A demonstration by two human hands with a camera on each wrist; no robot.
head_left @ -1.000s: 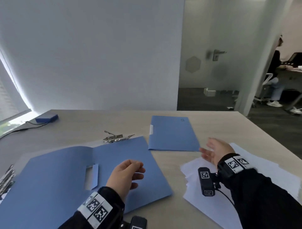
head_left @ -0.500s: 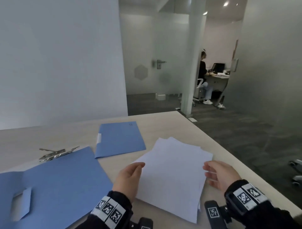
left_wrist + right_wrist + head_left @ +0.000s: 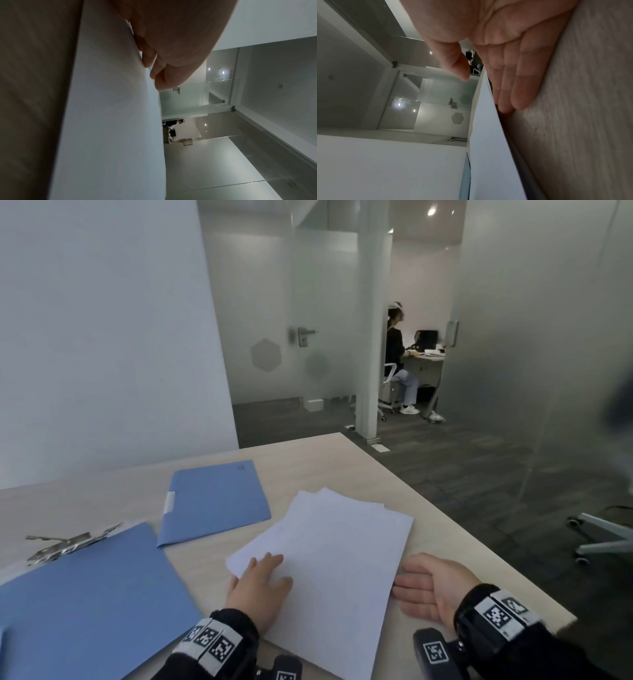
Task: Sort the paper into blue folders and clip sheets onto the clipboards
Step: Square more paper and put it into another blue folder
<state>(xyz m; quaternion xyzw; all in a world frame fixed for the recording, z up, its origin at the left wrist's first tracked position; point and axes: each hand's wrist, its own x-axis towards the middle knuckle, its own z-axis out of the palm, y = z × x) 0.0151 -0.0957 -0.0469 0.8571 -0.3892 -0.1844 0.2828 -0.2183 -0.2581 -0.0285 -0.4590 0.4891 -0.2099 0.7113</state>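
Note:
A loose stack of white paper (image 3: 335, 559) lies on the wooden table (image 3: 445, 542) in front of me. My left hand (image 3: 260, 583) rests flat on the stack's near left part, fingers spread over the top sheet (image 3: 109, 108). My right hand (image 3: 428, 587) lies open on the table with straight fingers (image 3: 510, 97) touching the stack's right edge (image 3: 489, 121). An open blue folder (image 3: 85, 604) lies at the left. A closed blue folder (image 3: 215, 501) sits behind it. A metal clipboard clip (image 3: 68, 542) peeks out from under the open folder's far edge.
The table's right edge (image 3: 496, 563) runs close past my right hand, with dark floor beyond. An office chair base (image 3: 599, 539) stands at the right. Behind glass walls a person sits at a desk (image 3: 400, 364).
The view has swung right to the paper stack. My left hand has moved from the open folder onto the paper, and my right hand has settled against the stack's right edge.

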